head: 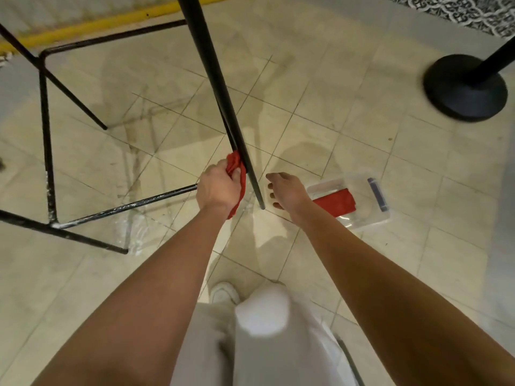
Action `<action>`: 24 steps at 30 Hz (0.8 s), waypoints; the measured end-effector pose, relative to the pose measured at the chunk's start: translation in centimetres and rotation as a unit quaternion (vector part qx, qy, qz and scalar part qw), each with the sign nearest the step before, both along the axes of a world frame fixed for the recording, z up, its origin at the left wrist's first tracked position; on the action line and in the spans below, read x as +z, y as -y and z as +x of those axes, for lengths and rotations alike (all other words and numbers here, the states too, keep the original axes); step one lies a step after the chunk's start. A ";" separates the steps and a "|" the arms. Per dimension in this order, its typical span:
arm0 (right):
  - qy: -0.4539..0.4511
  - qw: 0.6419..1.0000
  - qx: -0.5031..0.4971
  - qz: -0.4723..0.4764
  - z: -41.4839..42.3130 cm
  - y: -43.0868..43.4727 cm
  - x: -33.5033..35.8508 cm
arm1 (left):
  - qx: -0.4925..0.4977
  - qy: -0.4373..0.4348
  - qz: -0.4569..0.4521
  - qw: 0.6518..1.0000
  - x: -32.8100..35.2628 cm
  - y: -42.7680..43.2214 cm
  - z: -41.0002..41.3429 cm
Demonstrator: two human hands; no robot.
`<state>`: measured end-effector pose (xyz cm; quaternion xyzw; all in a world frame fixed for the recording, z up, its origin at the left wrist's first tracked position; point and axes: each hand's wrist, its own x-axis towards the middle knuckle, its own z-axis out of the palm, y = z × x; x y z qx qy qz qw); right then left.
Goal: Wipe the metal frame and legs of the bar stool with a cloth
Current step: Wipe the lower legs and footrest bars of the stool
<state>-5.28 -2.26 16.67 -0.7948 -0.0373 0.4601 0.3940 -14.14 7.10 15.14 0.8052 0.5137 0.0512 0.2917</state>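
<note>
The bar stool's black metal frame fills the upper left. One long leg [214, 79] slants down to the tiled floor at centre, and a footrest rail [131, 206] runs low on the left. My left hand [218, 188] grips a red cloth [237, 168] and presses it against the lower part of that leg. My right hand [285, 190] hovers just right of the leg's foot, fingers loosely spread, holding nothing.
A clear plastic box [362, 201] with another red cloth [338, 203] inside lies on the floor to the right. A black round post base [465, 87] stands at upper right. A yellow strip [97, 26] runs along the far floor edge. My legs and white shoe [223, 293] are below.
</note>
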 end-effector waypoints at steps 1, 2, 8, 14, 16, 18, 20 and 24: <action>0.001 1.000 0.003 0.001 0.0 -0.1 0.0 | -0.010 -0.020 0.005 1.000 -0.2 0.2 -0.3; -0.002 1.000 0.005 0.005 -0.1 -0.3 0.1 | -0.019 -0.035 0.013 0.999 -0.4 0.3 -0.9; -0.015 1.000 0.016 0.018 -1.2 -1.9 0.1 | 0.077 -0.050 0.031 0.995 -0.8 -0.8 -3.9; -0.025 0.999 0.016 0.025 -2.4 -2.7 -0.4 | -0.043 -0.025 0.043 0.998 -1.0 0.8 -2.5; -0.017 0.999 0.019 0.020 -2.4 -3.0 -0.6 | -0.049 -0.068 0.060 0.995 -1.1 -0.6 -4.2; -0.014 0.999 0.032 0.018 -2.6 -3.3 -0.6 | -0.033 -0.103 0.077 0.991 -1.4 -1.8 -6.0; -0.014 0.999 0.042 0.020 -2.9 -3.6 -0.5 | -0.006 -0.109 0.079 0.991 -1.5 -1.6 -6.8; 0.007 0.998 0.056 0.035 -3.3 -3.9 -0.8 | -0.009 -0.039 0.040 0.998 -1.3 0.2 -4.5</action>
